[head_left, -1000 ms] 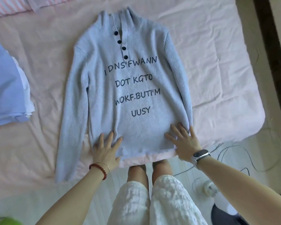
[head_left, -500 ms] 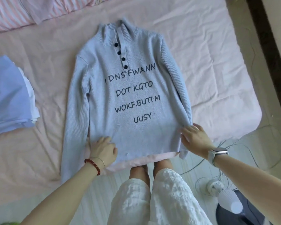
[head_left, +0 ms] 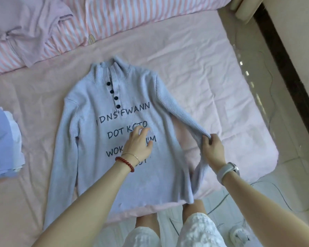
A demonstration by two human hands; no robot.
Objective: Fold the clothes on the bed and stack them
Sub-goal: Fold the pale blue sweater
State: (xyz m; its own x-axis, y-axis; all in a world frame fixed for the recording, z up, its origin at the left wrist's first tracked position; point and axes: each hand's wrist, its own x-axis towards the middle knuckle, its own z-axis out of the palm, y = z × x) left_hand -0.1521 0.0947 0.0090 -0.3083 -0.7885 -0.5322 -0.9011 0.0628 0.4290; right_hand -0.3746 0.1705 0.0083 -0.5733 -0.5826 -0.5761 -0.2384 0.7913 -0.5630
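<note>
Sweater (head_left: 100, 157) spread face up on the bed (head_left: 212, 77), collar far, hem near, long axis running away from the body. Left hand (head_left: 138, 141) flat on the chest print, fingers relaxed, pinning the cloth. Right hand (head_left: 212, 148) pinching the right sleeve (head_left: 177, 111), lifted off the sheet beside the sweater's right edge. Probably next: sleeve carried across toward the left hand. Folded pile (head_left: 2, 139) well left of the sweater.

left hand (head_left: 138, 143) covering part of the sweater (head_left: 100, 157) lettering, folded stack (head_left: 2, 139) cut off at left edge
</note>
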